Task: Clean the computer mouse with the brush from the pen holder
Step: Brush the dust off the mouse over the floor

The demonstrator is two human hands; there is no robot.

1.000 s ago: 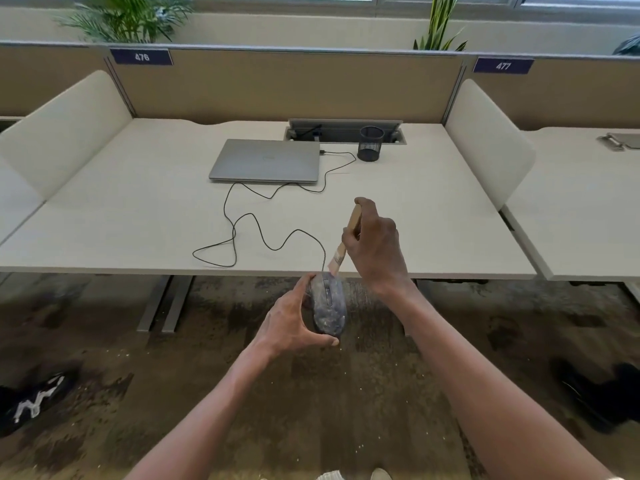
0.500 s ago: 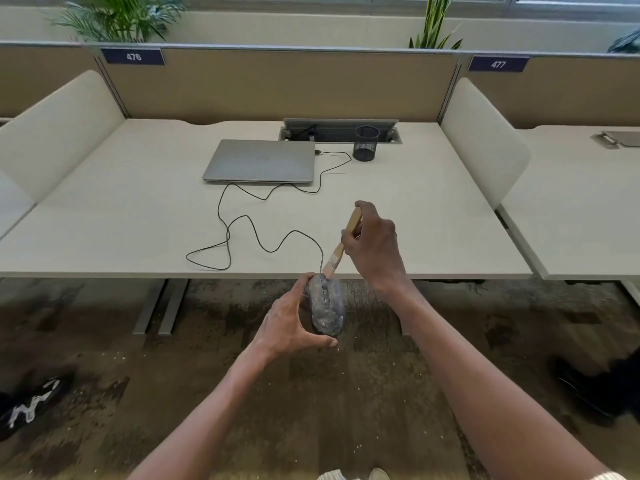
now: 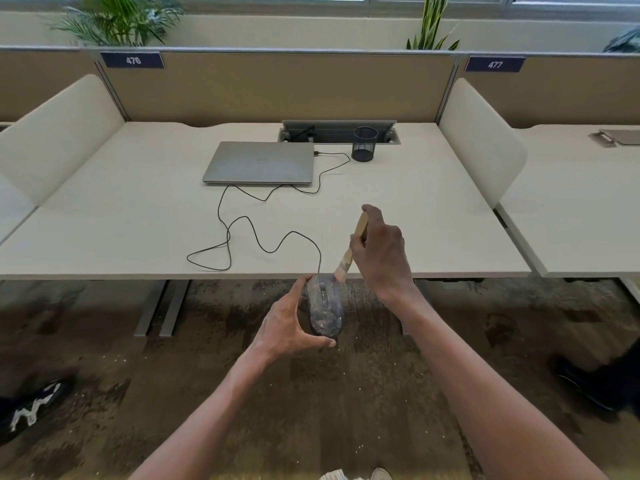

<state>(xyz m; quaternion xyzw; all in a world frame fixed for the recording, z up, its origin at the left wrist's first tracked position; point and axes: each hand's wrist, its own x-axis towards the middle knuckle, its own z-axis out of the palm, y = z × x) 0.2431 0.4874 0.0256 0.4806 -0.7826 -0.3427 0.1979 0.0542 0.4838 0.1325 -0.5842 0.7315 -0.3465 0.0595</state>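
Mouse (image 3: 324,308) in left hand (image 3: 289,327), brush (image 3: 350,251) in right hand (image 3: 382,252).

Both your forearms are bare up to the frame edge, no sleeves, no watch or bands at either wrist. Your left hand (image 3: 289,329) and right hand (image 3: 382,252) have no gloves or rings showing. At the bottom edge the pale toes of your shoes (image 3: 356,475) just poke into view, one looks ribbed or knit, detail too small to tell.
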